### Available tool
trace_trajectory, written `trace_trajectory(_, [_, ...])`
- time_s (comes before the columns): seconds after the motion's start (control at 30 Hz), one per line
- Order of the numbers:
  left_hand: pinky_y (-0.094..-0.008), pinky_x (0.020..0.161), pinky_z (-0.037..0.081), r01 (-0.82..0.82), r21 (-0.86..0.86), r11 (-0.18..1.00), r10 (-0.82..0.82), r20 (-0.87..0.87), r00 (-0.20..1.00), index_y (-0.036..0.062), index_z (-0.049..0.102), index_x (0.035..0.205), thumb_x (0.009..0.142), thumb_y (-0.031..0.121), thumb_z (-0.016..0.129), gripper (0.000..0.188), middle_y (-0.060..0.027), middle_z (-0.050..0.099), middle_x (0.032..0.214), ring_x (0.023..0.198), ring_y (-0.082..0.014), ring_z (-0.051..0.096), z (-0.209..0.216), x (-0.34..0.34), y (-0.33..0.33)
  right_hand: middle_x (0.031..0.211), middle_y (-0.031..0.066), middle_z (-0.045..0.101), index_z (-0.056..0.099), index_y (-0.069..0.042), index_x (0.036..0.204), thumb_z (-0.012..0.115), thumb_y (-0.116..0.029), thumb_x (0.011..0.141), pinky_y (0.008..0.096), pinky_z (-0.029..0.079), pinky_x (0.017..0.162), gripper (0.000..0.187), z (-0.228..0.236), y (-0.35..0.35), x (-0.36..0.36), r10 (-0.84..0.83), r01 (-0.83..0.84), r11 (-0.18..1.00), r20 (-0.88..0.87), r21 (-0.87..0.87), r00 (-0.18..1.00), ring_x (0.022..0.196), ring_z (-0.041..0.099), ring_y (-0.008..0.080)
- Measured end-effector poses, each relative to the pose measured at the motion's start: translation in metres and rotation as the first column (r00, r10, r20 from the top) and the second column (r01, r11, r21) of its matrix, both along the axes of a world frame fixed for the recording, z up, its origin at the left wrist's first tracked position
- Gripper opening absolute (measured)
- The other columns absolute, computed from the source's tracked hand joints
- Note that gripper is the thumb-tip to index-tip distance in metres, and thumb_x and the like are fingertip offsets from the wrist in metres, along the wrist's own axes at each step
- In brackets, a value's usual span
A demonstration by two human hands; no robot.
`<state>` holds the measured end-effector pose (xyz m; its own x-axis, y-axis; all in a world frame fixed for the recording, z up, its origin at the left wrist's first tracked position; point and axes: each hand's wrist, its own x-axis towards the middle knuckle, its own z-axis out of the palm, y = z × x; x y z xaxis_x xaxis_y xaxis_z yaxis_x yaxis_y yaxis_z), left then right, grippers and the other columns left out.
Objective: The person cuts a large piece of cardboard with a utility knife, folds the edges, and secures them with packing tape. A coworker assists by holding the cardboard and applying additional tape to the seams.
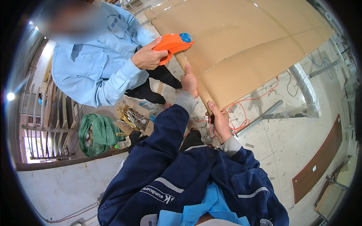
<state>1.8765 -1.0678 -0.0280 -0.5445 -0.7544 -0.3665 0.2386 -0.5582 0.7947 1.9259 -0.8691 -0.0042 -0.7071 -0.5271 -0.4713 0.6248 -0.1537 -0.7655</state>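
A large flat piece of brown cardboard [256, 41] stretches away from me, its near edge folded over. My left hand [189, 81] grips that folded edge, thumb on the upper side. Closer to me, at the near corner, my right hand [220, 120] pinches the cardboard between thumb and fingers; the fingertips underneath are hidden. At my left, a co-worker in a light blue shirt [94, 67] holds an orange tape dispenser [171, 44] against the cardboard's left edge, just beyond my left hand. Clear tape [215, 32] runs across the cardboard's surface.
A green sack [97, 133] and an open carton of scrap strips [132, 116] sit on the floor at left. An orange cable [245, 122], metal bars [260, 118] and a plastic-wrapped tube [305, 90] lie right of my hands. A brown board [318, 162] lies farther right.
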Motion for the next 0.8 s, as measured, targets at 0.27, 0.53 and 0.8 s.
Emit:
trace_trajectory(0.27, [-0.0403,0.098,0.054,0.016,0.000,1.000,-0.016,0.016,1.000,-0.0117,0.054,0.135,0.108,0.051,0.049,0.068,-0.0184,0.066,0.130,0.112,-0.0267,0.066,0.007,-0.009,-0.001,0.071,0.0055,0.064,0.067,-0.005,0.099,0.079,-0.045,0.091,0.0242,0.040,0.044,0.041,-0.002,-0.007,-0.010,-0.015,0.015,1.000,-0.015,0.013,1.000,0.048,0.051,0.0085])
trace_trajectory(0.53, [-0.0422,0.100,0.054,0.031,0.032,0.999,-0.031,0.018,0.999,-0.0049,0.049,0.143,0.112,0.045,0.045,0.059,-0.0158,0.063,0.135,0.117,-0.0280,0.065,0.008,-0.013,-0.008,0.070,0.0060,0.064,0.067,-0.006,0.097,0.078,-0.047,0.091,0.0240,0.040,0.044,0.043,-0.001,-0.012,-0.015,-0.009,0.008,1.000,-0.045,-0.012,0.999,0.048,0.052,0.0086])
trace_trajectory(0.8, [-0.0392,0.097,0.053,0.002,-0.015,1.000,-0.002,0.047,0.999,-0.0138,0.055,0.135,0.108,0.052,0.050,0.071,-0.0193,0.067,0.130,0.113,-0.0268,0.066,0.002,-0.015,-0.010,0.070,0.0053,0.065,0.068,-0.004,0.098,0.079,-0.040,0.092,0.0233,0.039,0.044,0.038,-0.005,-0.014,-0.016,-0.018,0.018,1.000,0.011,0.004,1.000,0.047,0.050,0.0073])
